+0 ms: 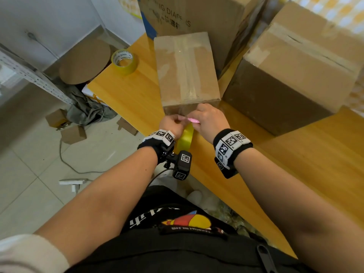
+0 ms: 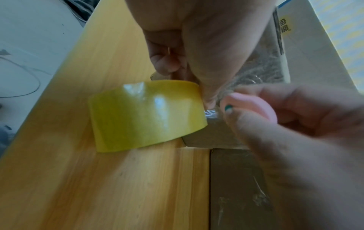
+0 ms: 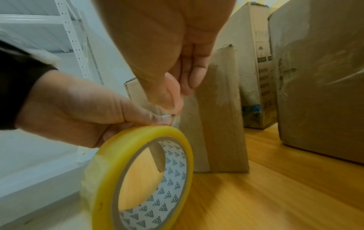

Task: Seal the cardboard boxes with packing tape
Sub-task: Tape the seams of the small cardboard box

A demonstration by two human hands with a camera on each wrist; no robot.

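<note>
A small cardboard box [image 1: 187, 69] stands on the wooden table [image 1: 128, 95], with clear tape along its top seam and down its near end. At that near end my left hand [image 1: 176, 120] grips a yellow tape roll [image 1: 185, 138] held on edge, its strip stretched to the box. My right hand [image 1: 199, 117] pinches a small pink cutter [image 1: 192, 120] against the strip. In the left wrist view the cutter [image 2: 254, 105] touches the tape beside the roll [image 2: 145, 115]. The right wrist view shows the roll [image 3: 138, 179] in front of the box [image 3: 216, 124].
A second tape roll [image 1: 124, 61] lies flat on the table's far left. A big taped box [image 1: 295, 75] stands close on the right and a printed carton [image 1: 197, 12] behind. Small boxes, a cable and cloth lie on the floor [image 1: 29, 174] to the left.
</note>
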